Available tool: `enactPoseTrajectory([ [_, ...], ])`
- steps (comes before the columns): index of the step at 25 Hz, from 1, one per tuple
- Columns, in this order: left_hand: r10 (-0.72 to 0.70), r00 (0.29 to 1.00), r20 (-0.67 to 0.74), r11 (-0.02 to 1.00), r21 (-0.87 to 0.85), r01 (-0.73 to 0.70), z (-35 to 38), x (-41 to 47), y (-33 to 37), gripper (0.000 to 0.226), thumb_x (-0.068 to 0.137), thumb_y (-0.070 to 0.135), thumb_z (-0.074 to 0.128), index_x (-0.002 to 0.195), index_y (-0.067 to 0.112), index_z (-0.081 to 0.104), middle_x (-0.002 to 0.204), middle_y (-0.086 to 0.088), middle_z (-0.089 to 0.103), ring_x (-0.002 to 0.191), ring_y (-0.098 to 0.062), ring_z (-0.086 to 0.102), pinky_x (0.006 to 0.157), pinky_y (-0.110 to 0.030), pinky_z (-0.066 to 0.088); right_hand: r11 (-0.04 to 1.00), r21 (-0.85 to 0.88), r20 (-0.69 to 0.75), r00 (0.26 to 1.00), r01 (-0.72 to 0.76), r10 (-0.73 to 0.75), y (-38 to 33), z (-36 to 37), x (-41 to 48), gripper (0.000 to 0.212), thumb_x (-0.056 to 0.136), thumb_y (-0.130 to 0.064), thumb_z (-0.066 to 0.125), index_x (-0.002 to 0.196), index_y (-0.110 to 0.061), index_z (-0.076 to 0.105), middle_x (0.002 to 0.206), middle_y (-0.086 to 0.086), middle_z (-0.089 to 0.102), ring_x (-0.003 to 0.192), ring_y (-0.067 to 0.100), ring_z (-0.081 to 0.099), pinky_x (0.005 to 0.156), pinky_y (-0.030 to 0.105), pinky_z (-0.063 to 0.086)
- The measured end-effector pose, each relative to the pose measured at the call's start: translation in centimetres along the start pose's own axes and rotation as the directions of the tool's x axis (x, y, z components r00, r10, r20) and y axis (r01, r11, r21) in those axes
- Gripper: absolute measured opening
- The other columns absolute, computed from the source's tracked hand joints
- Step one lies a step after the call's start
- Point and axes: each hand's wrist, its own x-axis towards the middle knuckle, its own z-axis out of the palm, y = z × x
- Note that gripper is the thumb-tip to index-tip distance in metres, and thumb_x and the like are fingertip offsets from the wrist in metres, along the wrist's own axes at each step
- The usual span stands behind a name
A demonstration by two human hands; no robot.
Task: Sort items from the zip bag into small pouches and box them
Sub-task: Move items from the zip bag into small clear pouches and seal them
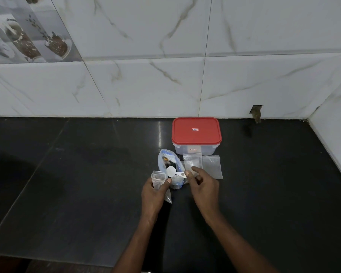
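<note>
A blue-edged zip bag (170, 166) with small dark items inside lies on the black counter (87, 174). My left hand (154, 194) grips a small clear pouch (158, 180) with its mouth held open. My right hand (203, 186) pinches the handle of a white plastic scoop (174, 172), whose bowl hangs over the zip bag. Two more clear pouches (203, 164) lie flat just beyond my right hand. Behind them stands a clear plastic box with a red lid (196, 133), closed.
A white marble-tiled wall (165, 75) rises right behind the box and turns a corner at the right. A small hole (256, 112) breaks the tile at counter level. The counter's front edge runs along the lower left.
</note>
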Motion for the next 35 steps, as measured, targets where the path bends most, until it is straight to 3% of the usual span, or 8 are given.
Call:
enactPoseTrajectory([
  [3,-0.004,1.000,0.026,1.000,0.016,0.003,0.3,-0.5,-0.2,0.032,0.073,0.034,0.080,0.100,0.022,0.070,0.091,0.000,0.078,0.086,-0.021,0.075,0.079,-0.050,0.062,0.939,0.044,0.235,0.910,0.340,-0.340,-1.1,0.2,-1.5,0.033,0.084,-0.019,0.073,0.116,-0.021,0.068,0.112,-0.009,0.057,0.097,0.002,0.059,0.078,0.017,0.051],
  [7,0.039,0.998,0.054,0.997,0.066,-0.043,0.9,-1.0,0.0,0.021,0.078,0.023,0.080,0.092,0.019,0.066,0.084,-0.002,0.075,0.082,-0.027,0.073,0.073,-0.044,0.062,0.904,-0.061,0.472,0.811,0.422,-0.347,-1.1,0.6,-0.4,0.022,0.085,-0.021,0.063,0.106,-0.023,0.069,0.143,-0.007,0.036,0.124,0.006,0.044,0.094,0.020,0.045],
  [10,0.111,0.988,0.105,0.985,0.121,-0.123,0.7,-1.3,0.8,0.026,0.078,0.018,0.085,0.090,0.015,0.062,0.082,0.001,0.070,0.073,-0.014,0.065,0.061,-0.019,0.053,0.931,-0.100,0.532,0.810,0.350,-0.247,-0.7,-0.4,0.9,0.012,0.090,-0.016,0.060,0.096,-0.016,0.070,0.132,-0.008,0.045,0.112,0.009,0.054,0.091,0.026,0.048],
  [18,0.112,0.973,0.201,0.976,0.162,-0.145,1.2,-1.1,0.7,0.049,0.063,0.030,0.094,0.094,0.019,0.058,0.095,0.002,0.070,0.086,-0.016,0.065,0.071,-0.029,0.056,0.922,-0.283,0.551,0.832,0.265,-0.070,-2.5,-3.2,2.9,0.031,0.080,-0.010,0.059,0.055,-0.025,0.052,0.060,-0.009,0.056,0.057,0.002,0.050,0.053,0.025,0.041],
  [21,0.125,0.969,0.214,0.967,0.191,-0.167,2.0,-1.8,1.3,0.048,0.065,0.032,0.093,0.089,0.023,0.052,0.089,0.006,0.064,0.078,-0.008,0.057,0.062,-0.016,0.047,0.950,-0.265,0.430,0.902,0.167,-0.038,-2.8,-3.3,2.5,0.018,0.078,-0.023,0.066,0.064,-0.013,0.068,0.063,-0.002,0.066,0.059,0.004,0.058,0.057,0.027,0.049],
  [26,0.139,0.965,0.222,0.988,0.033,-0.150,1.6,-2.6,1.1,0.016,0.095,0.032,0.067,0.091,0.018,0.061,0.085,0.006,0.068,0.079,-0.015,0.063,0.070,-0.030,0.053,0.949,-0.232,0.390,0.914,0.216,-0.112,-2.7,-4.5,2.4,0.007,0.083,-0.014,0.070,0.086,-0.013,0.076,0.084,-0.005,0.073,0.077,0.005,0.067,0.073,0.021,0.055],
  [30,0.061,0.981,-0.183,0.995,0.085,-0.046,0.7,-0.1,1.0,0.022,0.095,0.037,0.064,0.087,0.017,0.066,0.082,0.002,0.071,0.079,-0.022,0.069,0.078,-0.045,0.059,0.901,-0.231,0.424,0.871,0.367,-0.246,-1.9,-6.0,3.0,0.007,0.083,-0.009,0.068,0.084,-0.013,0.075,0.083,-0.005,0.070,0.075,0.006,0.064,0.072,0.021,0.051],
  [35,-0.051,0.982,-0.184,0.947,0.304,0.107,1.6,4.3,1.6,0.063,0.075,0.071,0.067,0.088,0.009,0.065,0.078,-0.006,0.072,0.058,-0.025,0.072,0.063,-0.040,0.062,0.868,-0.270,0.451,0.851,0.417,-0.269,-0.9,-7.2,3.3,0.010,0.085,-0.010,0.067,0.090,-0.011,0.076,0.087,-0.001,0.070,0.077,0.010,0.064,0.073,0.027,0.053],
])
